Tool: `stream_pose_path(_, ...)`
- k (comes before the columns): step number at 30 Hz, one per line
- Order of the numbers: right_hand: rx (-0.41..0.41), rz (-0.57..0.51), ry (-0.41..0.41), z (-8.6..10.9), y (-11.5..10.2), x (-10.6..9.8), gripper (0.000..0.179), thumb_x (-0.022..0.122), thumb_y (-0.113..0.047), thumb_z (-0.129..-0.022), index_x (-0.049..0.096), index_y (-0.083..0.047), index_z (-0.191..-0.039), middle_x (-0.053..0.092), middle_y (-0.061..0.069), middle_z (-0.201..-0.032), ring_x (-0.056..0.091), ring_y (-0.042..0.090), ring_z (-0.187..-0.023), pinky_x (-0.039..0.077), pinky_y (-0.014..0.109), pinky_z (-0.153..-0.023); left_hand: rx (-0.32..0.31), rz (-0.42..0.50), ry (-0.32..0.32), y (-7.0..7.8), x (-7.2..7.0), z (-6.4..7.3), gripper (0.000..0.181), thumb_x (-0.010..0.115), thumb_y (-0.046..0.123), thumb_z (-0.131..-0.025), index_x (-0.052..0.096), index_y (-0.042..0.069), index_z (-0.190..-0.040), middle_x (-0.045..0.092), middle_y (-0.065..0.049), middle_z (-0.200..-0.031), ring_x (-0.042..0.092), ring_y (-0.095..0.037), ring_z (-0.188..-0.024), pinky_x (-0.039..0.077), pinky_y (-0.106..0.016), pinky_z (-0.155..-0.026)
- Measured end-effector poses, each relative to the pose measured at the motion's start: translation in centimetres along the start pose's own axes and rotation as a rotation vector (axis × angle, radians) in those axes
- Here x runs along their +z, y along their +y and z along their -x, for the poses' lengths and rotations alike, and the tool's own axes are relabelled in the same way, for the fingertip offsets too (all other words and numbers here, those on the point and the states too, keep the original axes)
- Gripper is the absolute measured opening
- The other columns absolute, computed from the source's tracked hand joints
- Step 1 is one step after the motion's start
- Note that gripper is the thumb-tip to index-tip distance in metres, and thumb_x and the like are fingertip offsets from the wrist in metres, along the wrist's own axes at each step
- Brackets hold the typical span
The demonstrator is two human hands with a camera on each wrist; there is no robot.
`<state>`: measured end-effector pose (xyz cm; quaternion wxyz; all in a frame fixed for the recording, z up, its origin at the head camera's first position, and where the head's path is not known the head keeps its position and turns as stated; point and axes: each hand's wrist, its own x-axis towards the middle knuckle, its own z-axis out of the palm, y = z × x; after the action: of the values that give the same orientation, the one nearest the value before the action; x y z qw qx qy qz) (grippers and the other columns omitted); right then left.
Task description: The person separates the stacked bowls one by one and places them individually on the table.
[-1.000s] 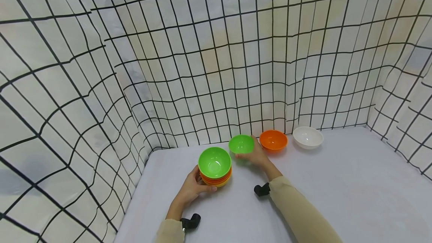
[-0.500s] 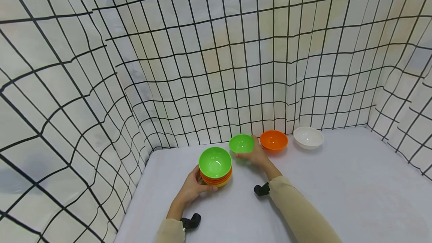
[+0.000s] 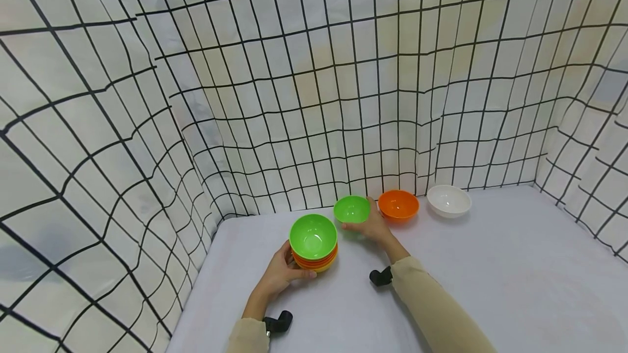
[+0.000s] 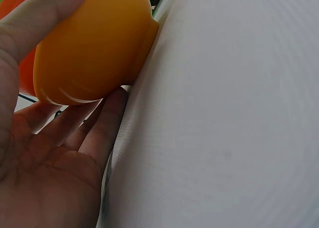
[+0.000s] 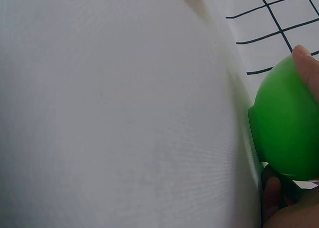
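Note:
A stack of bowls stands on the table, with a green bowl uppermost, orange bowls below it and a yellow bowl at the bottom. My left hand holds this stack from its left side, thumb in front and fingers curving behind. Farther back, another green bowl stands upright on the table. My right hand grips it from the right, the thumb across its near side; in the right wrist view its fingers are partly hidden under and behind the bowl.
Right of the gripped green bowl stand an orange bowl and a white bowl, in a row along the back edge. White walls with black grid lines enclose the white-covered table at the back and sides.

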<state>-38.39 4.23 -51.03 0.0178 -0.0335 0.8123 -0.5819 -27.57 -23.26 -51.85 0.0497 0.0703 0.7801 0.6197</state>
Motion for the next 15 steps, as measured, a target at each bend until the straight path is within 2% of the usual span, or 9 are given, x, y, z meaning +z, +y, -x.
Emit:
stream_pose_path(9, -0.050, -0.024, 0.006, 0.26, 0.34, -0.13, 0.124, 0.095, -0.028, -0.073, 0.012, -0.002, -0.162, 0.034, 0.024, -0.161, 0.036, 0.043, -0.147, 0.029, 0.060, -0.125, 0.003, -0.002, 0.002, 0.06, 0.04, 0.05, 0.102, 0.095, 0.010, -0.069, 0.040, 0.015, -0.154, 0.051, -0.008, -0.155, 0.046, -0.034, -0.146, 0.035, -0.052, -0.124)
stream_pose_path(15, -0.058, -0.017, -0.010, 0.84, 0.84, -0.50, 0.124, 0.093, -0.034, -0.074, 0.011, -0.003, -0.162, 0.031, 0.023, -0.163, 0.033, 0.042, -0.150, 0.025, 0.061, -0.127, 0.005, -0.009, 0.002, 0.01, 0.00, -0.06, 0.100, 0.095, 0.010, -0.070, 0.041, 0.016, -0.154, 0.052, -0.007, -0.154, 0.046, -0.033, -0.146, 0.035, -0.053, -0.124)
